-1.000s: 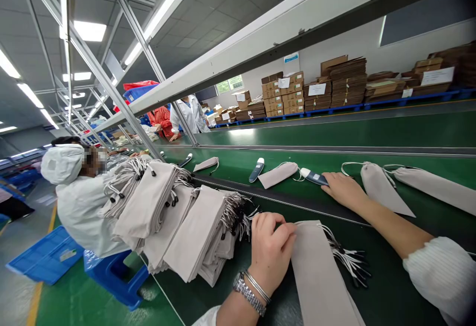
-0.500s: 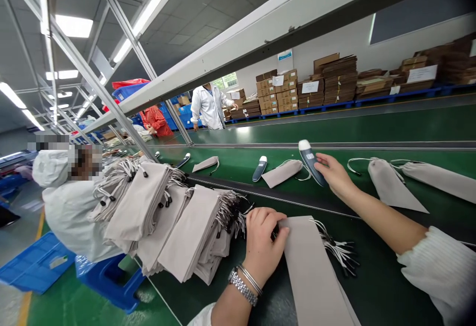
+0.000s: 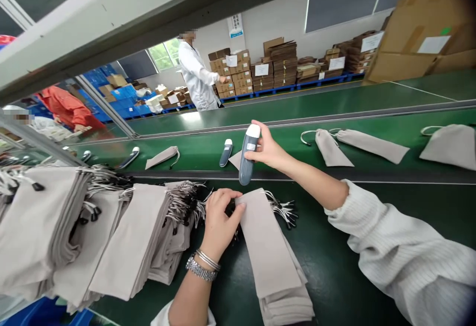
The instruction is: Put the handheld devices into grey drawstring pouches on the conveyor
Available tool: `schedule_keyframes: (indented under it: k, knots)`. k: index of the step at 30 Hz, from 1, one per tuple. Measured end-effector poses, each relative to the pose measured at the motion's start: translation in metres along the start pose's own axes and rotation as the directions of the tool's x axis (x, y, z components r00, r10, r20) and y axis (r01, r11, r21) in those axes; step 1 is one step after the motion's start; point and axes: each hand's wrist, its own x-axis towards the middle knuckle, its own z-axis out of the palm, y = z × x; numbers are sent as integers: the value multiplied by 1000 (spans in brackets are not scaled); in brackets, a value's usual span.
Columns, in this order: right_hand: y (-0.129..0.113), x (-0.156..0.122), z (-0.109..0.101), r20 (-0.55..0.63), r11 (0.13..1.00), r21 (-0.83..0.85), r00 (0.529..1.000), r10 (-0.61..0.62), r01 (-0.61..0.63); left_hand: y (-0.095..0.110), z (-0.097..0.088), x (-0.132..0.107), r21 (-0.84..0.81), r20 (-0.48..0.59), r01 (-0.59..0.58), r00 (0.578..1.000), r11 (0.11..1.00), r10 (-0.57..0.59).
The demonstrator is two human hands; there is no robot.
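My right hand (image 3: 268, 148) grips a slim grey-blue device with a white cap (image 3: 247, 155), held upright just above the near edge of the green conveyor belt (image 3: 372, 117). My left hand (image 3: 218, 220) pinches the open end of the top beige drawstring pouch on a small stack of pouches (image 3: 273, 254) lying on the green table in front of me. The device hangs a little above and beyond that pouch's mouth. A watch and bracelets show on my left wrist.
Big piles of beige pouches (image 3: 111, 236) lie at my left. On the belt lie filled pouches (image 3: 368, 145), another device (image 3: 225, 152) and a flat pouch (image 3: 162, 157). A person in a white coat (image 3: 195, 75) stands beyond, by stacked cardboard boxes (image 3: 275, 65).
My right hand lifted the device off the belt and carried it left toward the pouch stack. My left hand stayed on the top pouch. My view tilted down and turned right.
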Motion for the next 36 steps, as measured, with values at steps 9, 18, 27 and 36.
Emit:
schedule_keyframes:
  k: [9, 18, 27, 36]
  knots:
    - [-14, -13, 7, 166, 984, -139, 983, -85, 108, 8, -7, 1, 88, -1, -183, 983, 979, 184]
    - [-33, -30, 18, 506, 969, -229, 862, 35, 95, 23, -10, -4, -203, -265, -67, 964, 977, 11]
    - [-61, -40, 9, 632, 996, -31, 771, 81, -79, 11, -29, -2, -681, -319, 89, 858, 727, -403]
    - [-69, -52, 18, 485, 992, -22, 869, -98, 124, 40, -56, 2, -857, -332, -97, 855, 506, -398]
